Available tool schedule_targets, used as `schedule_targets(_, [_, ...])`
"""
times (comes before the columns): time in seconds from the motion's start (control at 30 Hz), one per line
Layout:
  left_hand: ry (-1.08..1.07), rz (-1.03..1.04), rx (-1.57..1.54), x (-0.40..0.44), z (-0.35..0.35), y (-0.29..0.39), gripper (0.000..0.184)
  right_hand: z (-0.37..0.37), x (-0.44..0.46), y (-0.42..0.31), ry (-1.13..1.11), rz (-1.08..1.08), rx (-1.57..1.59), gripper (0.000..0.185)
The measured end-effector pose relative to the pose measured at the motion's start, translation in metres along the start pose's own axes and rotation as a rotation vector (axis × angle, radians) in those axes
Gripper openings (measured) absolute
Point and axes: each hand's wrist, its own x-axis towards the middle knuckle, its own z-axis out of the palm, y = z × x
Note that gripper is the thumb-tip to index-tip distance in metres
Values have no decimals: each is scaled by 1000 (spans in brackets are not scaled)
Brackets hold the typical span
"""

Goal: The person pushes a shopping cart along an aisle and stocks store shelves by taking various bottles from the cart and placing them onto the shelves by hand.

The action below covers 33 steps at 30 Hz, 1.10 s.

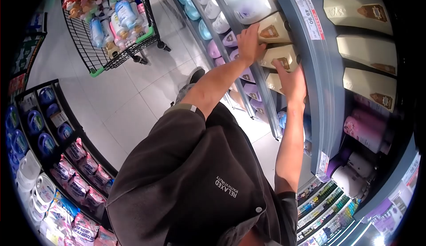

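My left hand (250, 45) has its fingers curled over the near side of a beige bottle (278, 24) with a brown-gold label, standing on the grey shelf. Its thumb lies close to a second beige bottle (270, 56) in the same row. Around the cap end of that second bottle is my right hand (293, 82), thumb on the label side, the other fingers partly hidden. Under my right thumb, part of another beige bottle (273, 82) shows. A white bottle (249, 1) stands beyond my left hand.
A shopping cart (126, 56) full of bottles stands at upper left. More beige bottles (370, 88) line the shelf level to the right, behind a shelf edge with a price tag (308, 14). Purple bottles (253, 91) fill a lower shelf. At left is a rack (73, 135) of detergents.
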Motion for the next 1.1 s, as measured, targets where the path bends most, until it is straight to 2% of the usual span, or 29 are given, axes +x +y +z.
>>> schedule_targets(0.1, [14,91,37,4,-5,-9,95,-11,8,-5,-85,219,21,67])
schedule_targets(0.17, [39,134,35,5,-8,0,96,-34,10,-37,-183,531,131,68])
schedule_targets(0.2, [78,87,33,6,-2,2,97,-17,13,3,-119,327,-198,71])
schedule_targets(0.3, [121,-16,26,10,13,2,98,-21,15,-9,-219,441,-137,74])
schedule_targets(0.37, [123,-75,24,13,16,3,95,-11,12,11,-35,89,-395,77])
schedule_targets(0.43, [123,-63,70,11,16,0,94,-8,14,16,-120,257,-231,88])
schedule_targets(0.5, [127,-53,73,9,19,-3,93,-6,15,15,-110,252,-290,87])
schedule_targets(0.57, [132,-45,74,9,21,-7,93,-8,15,6,-165,347,-229,86])
schedule_targets(0.63, [135,-33,68,8,23,-8,93,-18,19,-11,-277,544,-47,84])
schedule_targets(0.67, [133,-16,77,8,22,-9,94,-9,19,4,-227,453,-127,78])
schedule_targets(0.77, [78,11,69,8,21,-15,97,-15,19,-14,-274,609,170,71])
schedule_targets(0.9, [106,36,77,7,22,-17,95,0,21,14,-212,446,-18,66])
schedule_targets(1.0, [118,47,63,8,23,-18,93,-4,21,7,-234,524,34,67])
schedule_targets(1.1, [111,53,44,6,20,-18,91,-2,22,16,-143,244,-114,74])
